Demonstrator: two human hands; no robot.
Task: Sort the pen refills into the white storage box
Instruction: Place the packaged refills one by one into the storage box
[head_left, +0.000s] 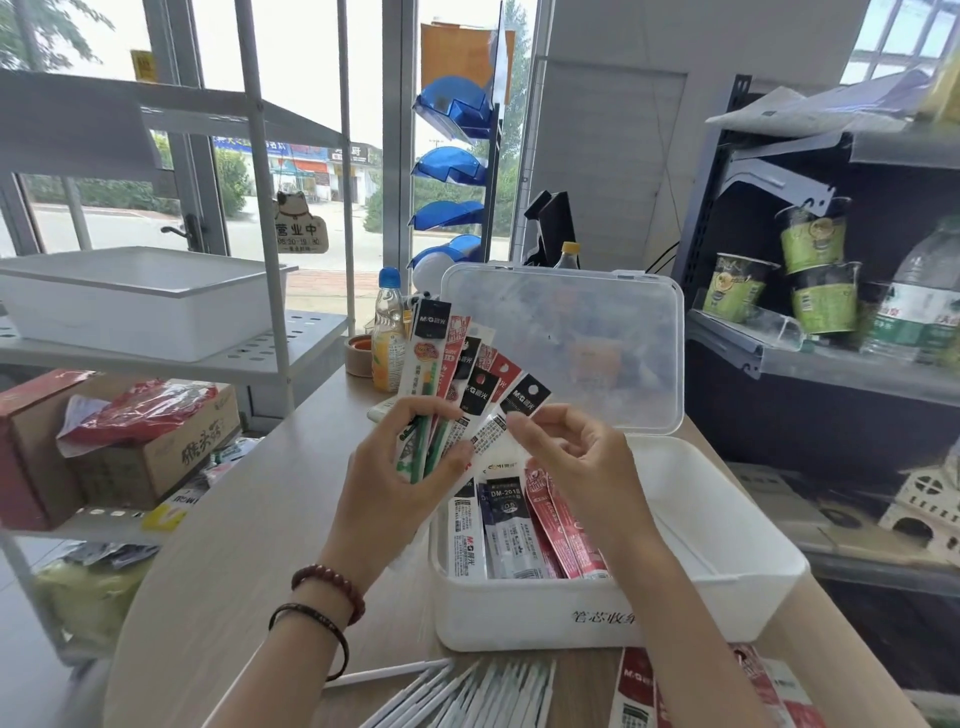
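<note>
loose refills (467, 691) | left hand (395, 483) grips packet fan (457, 358) | right fingers (540, 441) pinch black-tagged packet (522, 402)

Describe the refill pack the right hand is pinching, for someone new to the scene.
Find the white storage box on the table, clear lid standing open. Above its left end the left hand holds a fan of refill packs; the right hand pinches the rightmost pack. Its black header leans furthest right, beside a red-topped pack.

refill pkts (511, 525) in storage box (727, 587) l side; lid (571, 338) behind; loose refills (467, 696) on table (234, 545) in front
</note>
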